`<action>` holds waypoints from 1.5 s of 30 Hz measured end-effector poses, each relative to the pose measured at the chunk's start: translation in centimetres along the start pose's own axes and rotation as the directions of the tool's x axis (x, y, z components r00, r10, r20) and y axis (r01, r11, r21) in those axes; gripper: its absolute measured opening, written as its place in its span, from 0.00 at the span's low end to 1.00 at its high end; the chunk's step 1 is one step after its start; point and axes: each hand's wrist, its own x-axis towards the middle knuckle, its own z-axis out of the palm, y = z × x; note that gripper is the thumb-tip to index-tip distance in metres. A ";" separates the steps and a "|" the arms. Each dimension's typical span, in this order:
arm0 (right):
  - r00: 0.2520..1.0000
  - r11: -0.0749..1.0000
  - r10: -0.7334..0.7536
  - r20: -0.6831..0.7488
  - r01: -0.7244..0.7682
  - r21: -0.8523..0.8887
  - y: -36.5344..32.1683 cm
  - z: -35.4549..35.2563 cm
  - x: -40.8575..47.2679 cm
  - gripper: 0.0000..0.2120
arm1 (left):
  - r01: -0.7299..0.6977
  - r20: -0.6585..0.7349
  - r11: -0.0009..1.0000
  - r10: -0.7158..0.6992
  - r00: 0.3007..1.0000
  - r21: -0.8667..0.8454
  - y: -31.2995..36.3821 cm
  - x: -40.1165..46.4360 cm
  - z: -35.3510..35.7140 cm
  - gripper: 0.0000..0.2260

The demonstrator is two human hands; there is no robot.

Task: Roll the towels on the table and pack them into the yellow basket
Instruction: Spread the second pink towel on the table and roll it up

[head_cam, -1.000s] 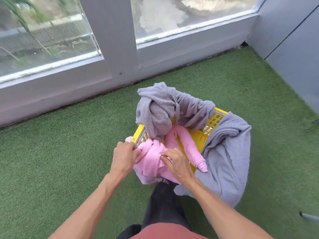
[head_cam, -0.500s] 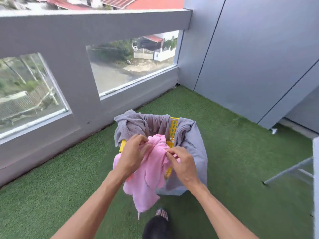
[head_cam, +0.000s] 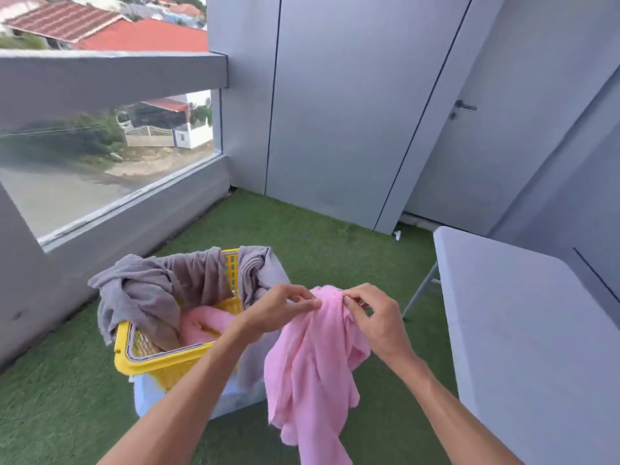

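Note:
A pink towel (head_cam: 312,370) hangs in the air to the right of the yellow basket (head_cam: 141,360). My left hand (head_cam: 278,310) pinches its top edge, and my right hand (head_cam: 375,317) pinches the same edge just to the right. The towel droops loosely below both hands. In the basket lies another pink towel (head_cam: 204,322). A grey towel (head_cam: 144,293) is draped over the basket's far and left rim, and a second grey towel (head_cam: 258,270) hangs over its right side.
The basket stands on green artificial turf (head_cam: 335,243). A white folding table (head_cam: 523,323) is at the right, one leg showing near my right hand. A low wall with glass panels runs along the left, and a grey wall with a door is behind.
Both hands lifted the pink towel out of the basket and carried it to the right, toward the table. My view swung up and to the right.

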 end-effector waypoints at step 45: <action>0.882 0.928 0.373 -0.287 -0.362 0.092 53.2 -35.2 47.6 0.07 | -0.430 0.180 0.903 0.422 0.889 0.007 19.4 77.8 15.9 0.24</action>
